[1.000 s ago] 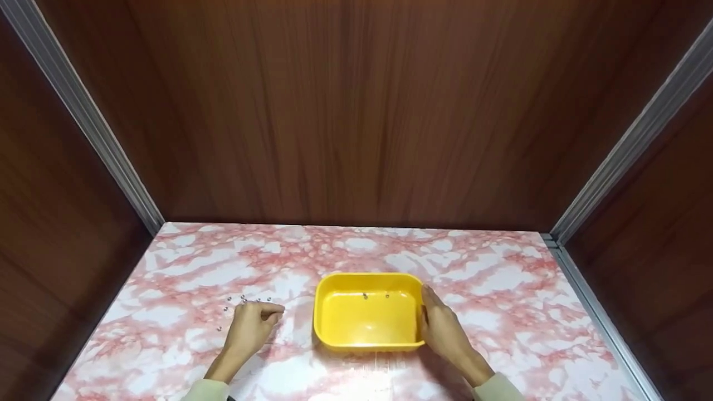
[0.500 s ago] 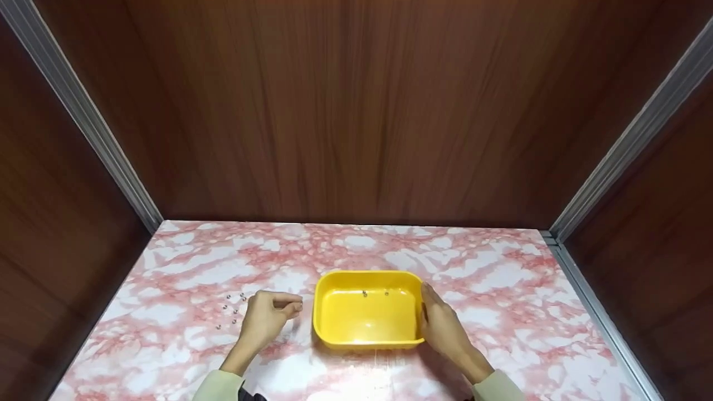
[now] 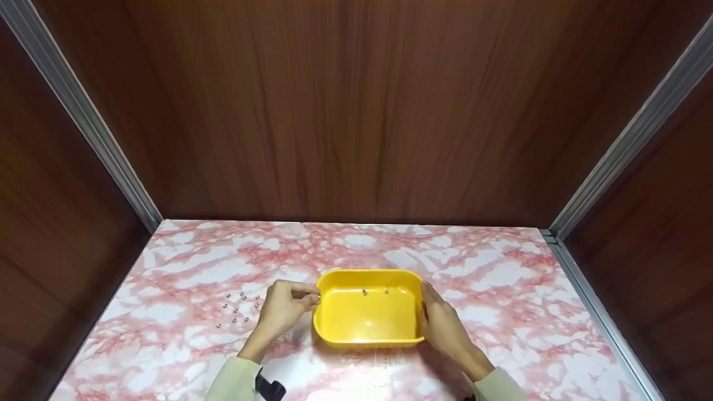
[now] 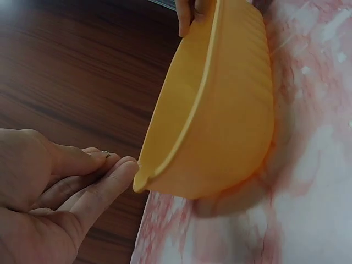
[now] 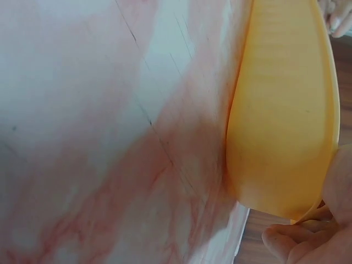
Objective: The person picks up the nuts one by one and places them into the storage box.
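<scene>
My left hand (image 3: 287,305) pinches a small shiny metal piece (image 4: 106,154) between thumb and fingertips. Those fingertips are right at the left rim of a yellow plastic tub (image 3: 367,320). On the tub's far right side, my right hand (image 3: 445,328) grips the rim, its fingers curled over the edge in the right wrist view. Inside the tub, near its back wall, lie a few tiny metal pieces (image 3: 365,292). Several more small metal pieces (image 3: 235,311) are scattered on the table left of my left hand.
The table (image 3: 473,267) has a pink and white marbled top. A brown wood panel (image 3: 356,111) rises behind it, with similar panels at both sides and grey metal rails (image 3: 111,145) at the corners.
My left hand has moved right from beside the scattered metal pieces to the tub's left rim, its fingers still pinched. The right hand and the tub have stayed put.
</scene>
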The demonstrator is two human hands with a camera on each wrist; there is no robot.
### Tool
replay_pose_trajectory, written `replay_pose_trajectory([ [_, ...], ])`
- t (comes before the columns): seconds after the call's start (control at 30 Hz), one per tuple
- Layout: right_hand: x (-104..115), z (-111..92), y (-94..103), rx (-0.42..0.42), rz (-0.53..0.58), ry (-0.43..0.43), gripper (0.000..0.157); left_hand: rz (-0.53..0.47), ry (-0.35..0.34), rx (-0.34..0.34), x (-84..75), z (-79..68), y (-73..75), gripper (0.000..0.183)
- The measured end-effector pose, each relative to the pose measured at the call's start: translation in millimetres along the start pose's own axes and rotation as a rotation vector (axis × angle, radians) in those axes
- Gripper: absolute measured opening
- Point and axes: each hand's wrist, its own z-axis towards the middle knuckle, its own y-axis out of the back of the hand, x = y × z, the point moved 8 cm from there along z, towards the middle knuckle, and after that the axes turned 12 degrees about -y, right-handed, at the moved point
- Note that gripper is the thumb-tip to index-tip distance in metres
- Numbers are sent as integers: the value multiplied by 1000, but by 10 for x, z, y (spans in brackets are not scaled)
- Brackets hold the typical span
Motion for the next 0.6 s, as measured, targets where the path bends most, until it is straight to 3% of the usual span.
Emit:
replay_pose_trajectory([
  [0.17,0,7,-5,8,0,1,51,19,18,9,-20,64,-78,12],
  [0.4,-4,4,-4,29,17,-6,53,-41,57,45,-11,173,-220,14],
  [0.6,-7,2,-13,35,27,-14,51,-60,51,80,-22,278,-339,13],
])
